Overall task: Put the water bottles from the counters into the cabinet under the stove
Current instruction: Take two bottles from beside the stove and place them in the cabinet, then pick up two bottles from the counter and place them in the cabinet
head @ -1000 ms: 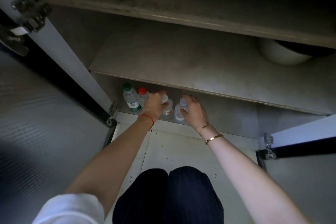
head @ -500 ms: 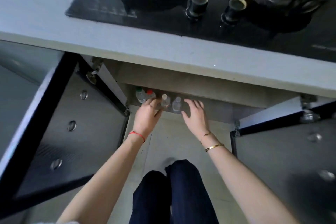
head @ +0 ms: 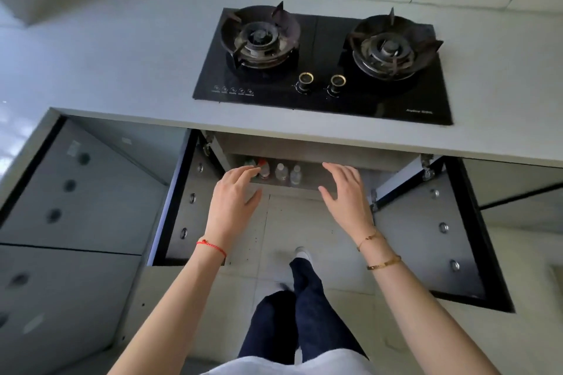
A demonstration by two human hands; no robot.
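Observation:
Several small water bottles stand upright in a row on the bottom of the cabinet (head: 350,179) under the stove: a red-capped bottle (head: 263,168), two white-capped bottles (head: 281,171) (head: 295,175), and a green-capped one mostly hidden behind my left hand. My left hand (head: 234,196) hovers in front of the left end of the row, fingers spread, holding nothing. My right hand (head: 345,192) is spread open to the right of the bottles, also with nothing in it. Neither hand touches a bottle.
A black two-burner gas stove (head: 323,64) sits in the grey counter (head: 106,64) above. Both cabinet doors stand wide open, the left door (head: 182,207) and the right door (head: 435,237). My legs and a foot (head: 301,253) are on the tiled floor below.
Both hands let go of the two white-capped bottles and drew back and apart. My head rose from inside the cabinet to above the counter, bringing the stove into view.

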